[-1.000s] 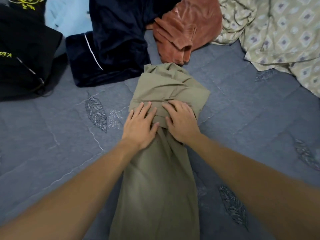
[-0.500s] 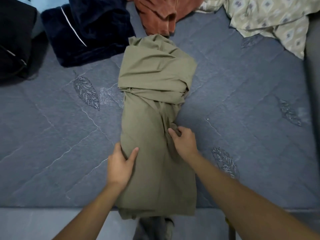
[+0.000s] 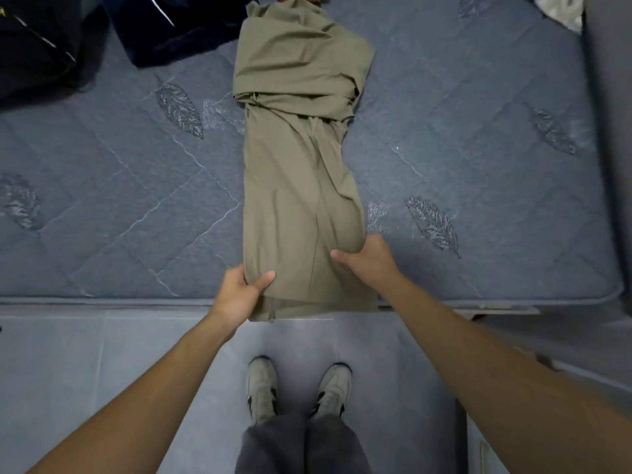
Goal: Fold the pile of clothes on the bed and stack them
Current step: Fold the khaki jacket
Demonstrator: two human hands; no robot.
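Item: olive garment, folded lengthwise on our blue quilted mattress, its near end at the bed's edge. Our left hand pinches the near left corner, thumb on top; our right hand grips the right edge. Dark navy garment lies at the far left.

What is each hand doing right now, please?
Left hand: grips the near left edge of the olive garment, thumb on top.
Right hand: holds the garment's near right edge, thumb on the cloth, fingers hidden beneath.
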